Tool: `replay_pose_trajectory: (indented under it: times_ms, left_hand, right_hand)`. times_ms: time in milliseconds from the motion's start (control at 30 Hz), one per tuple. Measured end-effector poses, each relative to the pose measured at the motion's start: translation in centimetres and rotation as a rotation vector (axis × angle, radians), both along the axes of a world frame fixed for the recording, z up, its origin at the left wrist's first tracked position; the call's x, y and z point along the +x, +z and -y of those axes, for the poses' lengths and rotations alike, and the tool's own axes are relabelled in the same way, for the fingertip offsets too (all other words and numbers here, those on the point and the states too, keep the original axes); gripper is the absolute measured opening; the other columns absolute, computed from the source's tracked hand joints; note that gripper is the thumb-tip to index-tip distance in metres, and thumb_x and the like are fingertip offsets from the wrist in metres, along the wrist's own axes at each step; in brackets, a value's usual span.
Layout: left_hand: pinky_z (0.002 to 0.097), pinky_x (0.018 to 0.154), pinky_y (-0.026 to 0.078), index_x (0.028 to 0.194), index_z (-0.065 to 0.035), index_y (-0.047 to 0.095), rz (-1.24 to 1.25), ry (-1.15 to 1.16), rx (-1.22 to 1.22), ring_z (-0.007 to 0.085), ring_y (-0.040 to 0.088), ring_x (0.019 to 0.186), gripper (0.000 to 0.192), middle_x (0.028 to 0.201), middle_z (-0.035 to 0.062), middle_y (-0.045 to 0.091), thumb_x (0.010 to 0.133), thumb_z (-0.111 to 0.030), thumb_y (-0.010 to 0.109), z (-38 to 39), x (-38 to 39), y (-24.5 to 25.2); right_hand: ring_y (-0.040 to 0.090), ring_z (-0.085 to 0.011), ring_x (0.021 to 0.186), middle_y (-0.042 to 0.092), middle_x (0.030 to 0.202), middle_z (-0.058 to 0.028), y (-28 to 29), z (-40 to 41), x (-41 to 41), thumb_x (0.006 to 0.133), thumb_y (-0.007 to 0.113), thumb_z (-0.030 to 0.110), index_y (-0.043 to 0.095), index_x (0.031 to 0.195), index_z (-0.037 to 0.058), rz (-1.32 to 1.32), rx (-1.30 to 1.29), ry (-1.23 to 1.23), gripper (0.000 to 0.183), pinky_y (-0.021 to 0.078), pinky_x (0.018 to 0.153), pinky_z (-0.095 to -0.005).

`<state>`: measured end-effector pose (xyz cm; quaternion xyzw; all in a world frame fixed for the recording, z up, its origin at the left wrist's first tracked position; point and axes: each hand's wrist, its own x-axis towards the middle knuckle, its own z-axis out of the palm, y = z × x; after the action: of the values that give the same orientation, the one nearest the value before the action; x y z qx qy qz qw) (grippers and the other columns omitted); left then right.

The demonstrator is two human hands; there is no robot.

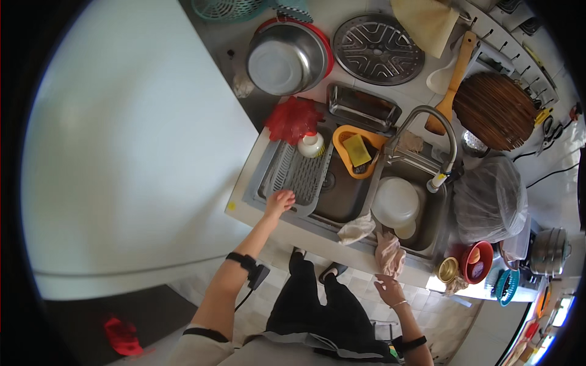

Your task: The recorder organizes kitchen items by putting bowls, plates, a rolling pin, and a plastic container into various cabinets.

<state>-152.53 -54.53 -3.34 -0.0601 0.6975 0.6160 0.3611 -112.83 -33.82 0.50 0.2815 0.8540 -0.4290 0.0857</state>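
Observation:
My left hand [280, 202] is at the near end of the grey plastic drain basket [300, 183] over the left sink basin; its fingers are curled, and whether it grips the rim is unclear. A small white bowl [311, 145] and a red plastic item [294, 120] sit at the basket's far end. My right hand [389, 290], fingers apart, hangs just below a pinkish cloth [390, 254] draped over the counter edge. White bowls [396, 202] lie in the right basin under the faucet [446, 123]. An orange strainer [341, 137] holds a yellow sponge [357, 150].
A large white surface [137, 137] fills the left side. Behind the sink stand a steel basin [286, 59], a steamer plate [379, 49] and a steel tray [364, 107]. At right are a plastic-covered item [492, 201], a red bowl [477, 263] and a brass-coloured bowl [447, 270].

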Motion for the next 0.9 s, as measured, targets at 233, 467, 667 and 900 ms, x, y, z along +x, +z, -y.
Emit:
replay_pose_trajectory:
  times_ms: [233,467,667,900]
  left_hand:
    - [0.0327,0.082,0.045,0.101,-0.0108,0.054,0.272,0.197,0.262,0.0162,0.059,0.091,0.023,0.097,0.0022,0.060,0.086,-0.028,0.054,-7.5,-13.8,-7.4]
    - [0.0328,0.069,0.052,0.098,-0.0062,0.058,0.561,0.159,0.975,0.0212,0.062,0.079,0.021,0.094,0.0094,0.063,0.082,-0.020,0.061,-5.2,-25.5,-20.2]
    - [0.0263,0.073,0.052,0.093,-0.0032,0.057,0.413,0.335,0.664,0.0170,0.061,0.081,0.014,0.089,0.0087,0.062,0.084,-0.014,0.060,-9.4,-22.0,-15.5]
    - [0.0275,0.085,0.048,0.098,-0.0046,0.055,0.052,0.198,0.490,0.0173,0.058,0.091,0.020,0.098,0.0066,0.060,0.083,-0.015,0.062,-6.1,-13.7,-3.9]
  right_hand:
    - [0.063,-0.0271,0.075,0.062,0.094,-0.0151,2.8,2.6,1.2,0.078,0.061,0.014,0.060,0.103,0.0052,0.110,0.093,-0.284,0.026,0.0498,0.069,-0.0362]
    - [0.059,-0.0338,0.087,0.061,0.097,-0.0166,4.6,7.0,0.0,0.081,0.057,0.023,0.057,0.108,0.0094,0.240,0.070,-0.333,0.030,0.0476,0.075,-0.0399]
    - [0.058,-0.0344,0.091,0.060,0.098,-0.0169,4.7,8.4,-0.5,0.083,0.054,0.026,0.056,0.111,0.0099,0.295,0.074,-0.471,0.032,0.0470,0.078,-0.0402]
    - [0.058,-0.0342,0.088,0.060,0.095,-0.0163,4.9,7.5,-3.6,0.083,0.054,0.026,0.057,0.108,0.0093,0.170,0.137,-0.395,0.031,0.0474,0.077,-0.0403]
